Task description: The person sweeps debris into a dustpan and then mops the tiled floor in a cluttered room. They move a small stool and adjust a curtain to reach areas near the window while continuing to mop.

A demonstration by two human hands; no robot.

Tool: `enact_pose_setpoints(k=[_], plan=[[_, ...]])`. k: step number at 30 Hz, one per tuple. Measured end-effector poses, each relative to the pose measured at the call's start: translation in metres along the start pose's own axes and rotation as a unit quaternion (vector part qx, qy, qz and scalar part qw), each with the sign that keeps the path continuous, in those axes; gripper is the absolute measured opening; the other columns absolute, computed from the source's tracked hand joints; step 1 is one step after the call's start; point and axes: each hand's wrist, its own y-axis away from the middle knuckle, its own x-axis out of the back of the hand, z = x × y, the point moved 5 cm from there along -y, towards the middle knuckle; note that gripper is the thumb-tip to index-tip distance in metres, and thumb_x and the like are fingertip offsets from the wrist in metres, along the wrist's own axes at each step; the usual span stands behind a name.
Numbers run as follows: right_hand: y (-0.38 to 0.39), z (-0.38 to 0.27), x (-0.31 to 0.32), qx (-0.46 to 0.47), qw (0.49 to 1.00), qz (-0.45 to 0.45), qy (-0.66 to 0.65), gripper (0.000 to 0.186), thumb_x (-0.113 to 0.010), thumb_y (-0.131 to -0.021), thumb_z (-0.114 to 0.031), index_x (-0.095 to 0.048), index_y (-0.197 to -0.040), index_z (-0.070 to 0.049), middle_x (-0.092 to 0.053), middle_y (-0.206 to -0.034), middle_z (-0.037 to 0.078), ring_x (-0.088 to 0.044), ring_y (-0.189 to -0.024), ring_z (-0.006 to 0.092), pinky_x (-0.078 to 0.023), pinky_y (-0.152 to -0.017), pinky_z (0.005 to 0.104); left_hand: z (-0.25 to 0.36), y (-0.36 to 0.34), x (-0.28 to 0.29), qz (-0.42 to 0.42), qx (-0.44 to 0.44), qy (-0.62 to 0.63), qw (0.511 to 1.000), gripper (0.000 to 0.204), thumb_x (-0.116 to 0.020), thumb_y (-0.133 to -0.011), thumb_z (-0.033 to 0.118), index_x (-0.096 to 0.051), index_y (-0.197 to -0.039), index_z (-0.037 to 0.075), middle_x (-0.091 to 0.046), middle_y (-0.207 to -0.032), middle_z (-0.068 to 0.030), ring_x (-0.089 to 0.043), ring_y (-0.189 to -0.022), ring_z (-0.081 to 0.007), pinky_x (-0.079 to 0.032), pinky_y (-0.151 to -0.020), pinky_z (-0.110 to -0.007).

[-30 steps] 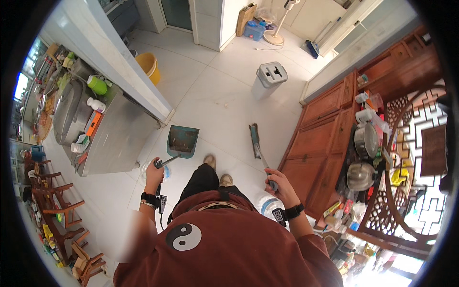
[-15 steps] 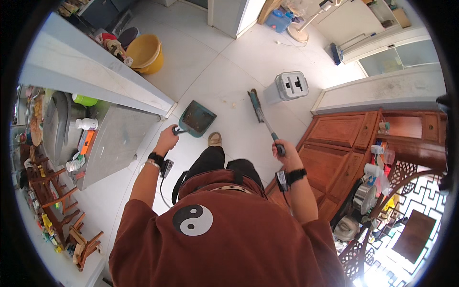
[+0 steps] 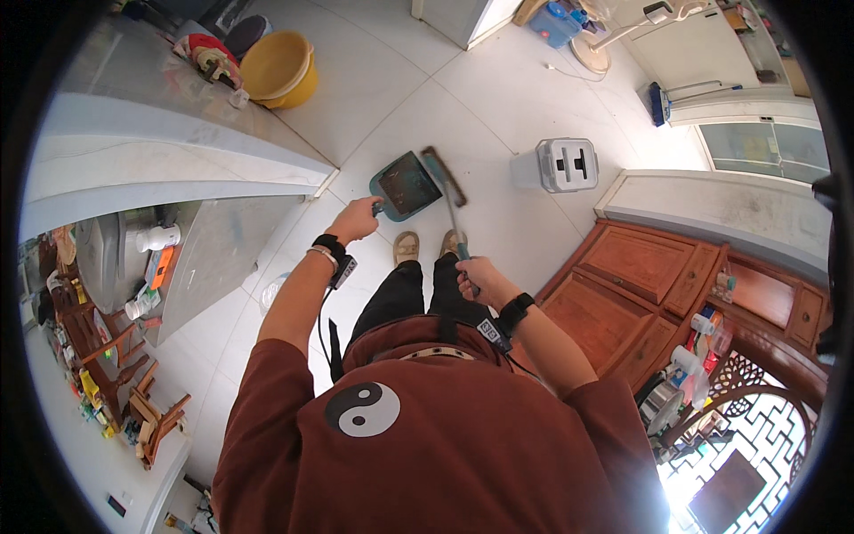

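A dark green dustpan [image 3: 406, 186] rests low at the white tiled floor, its mouth facing right, with some dirt in its pan. My left hand [image 3: 358, 219] is closed around its short handle. In my right hand [image 3: 480, 279] is the green and grey handle of a broom [image 3: 456, 218], gripped near its end. The broom's head, with brown bristles, lies at the dustpan's open edge, just right of it; whether they touch I cannot tell.
A lidded grey bin [image 3: 567, 165] stands to the right on the floor. Brown wooden cabinets [image 3: 614, 285] line the right side. A yellow bucket [image 3: 280, 69] sits far left, beyond a wall end [image 3: 316, 178]. A blue brush [image 3: 658, 104] stands far right.
My right hand has brought the broom left, from near the bin to the dustpan's mouth. The dustpan has shifted a little right and away from me. Both feet now show.
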Motion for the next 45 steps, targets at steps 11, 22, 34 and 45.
enact_pose_setpoints(k=[11,22,34,45], plan=[[0.101,-0.031,0.087,0.112,0.992,0.01,0.052,0.016,-0.055,-0.088,-0.011,-0.047,-0.101,-0.006,-0.045,-0.065,0.001,-0.036,-0.043,0.0066,-0.026,-0.035,0.0226,0.016,-0.005,-0.013,0.024,0.011,-0.024,0.999,0.055,-0.048,-0.072,0.005,-0.056,-0.127,0.006,-0.068,-0.082,-0.0205,-0.066,-0.065,-0.0312,-0.052,-0.065,-0.039],[0.027,-0.003,-0.009,0.005,0.997,-0.082,-0.007,0.014,-0.056,-0.09,-0.012,-0.043,-0.089,-0.007,-0.046,-0.066,0.003,-0.041,-0.044,0.0111,-0.033,-0.034,0.0268,0.009,0.005,-0.033,0.005,0.015,0.012,1.0,0.063,-0.052,-0.075,0.004,-0.045,-0.138,0.01,-0.064,-0.065,-0.0144,-0.062,-0.049,-0.0224,-0.051,-0.047,-0.035],[0.079,-0.049,-0.138,0.085,0.974,-0.199,-0.06,0.017,-0.06,-0.089,-0.017,-0.053,-0.079,-0.005,-0.056,-0.062,0.004,-0.053,-0.046,0.0147,-0.045,-0.042,0.0231,-0.049,-0.028,-0.112,-0.096,-0.156,0.328,0.927,0.05,-0.07,-0.073,0.022,-0.06,-0.121,0.014,-0.039,-0.145,-0.0179,-0.051,-0.122,-0.0334,-0.043,-0.1,-0.036],[0.103,-0.097,-0.124,0.213,0.929,-0.229,0.198,0.031,-0.051,-0.094,-0.027,-0.052,-0.116,-0.005,-0.06,-0.083,0.012,-0.066,-0.063,0.0202,-0.054,-0.047,0.0267,0.003,0.016,-0.029,0.071,-0.216,0.087,0.97,0.032,-0.055,-0.084,0.01,-0.044,-0.114,0.012,-0.049,-0.071,-0.0037,-0.051,-0.059,-0.0164,-0.045,-0.052,-0.029]])
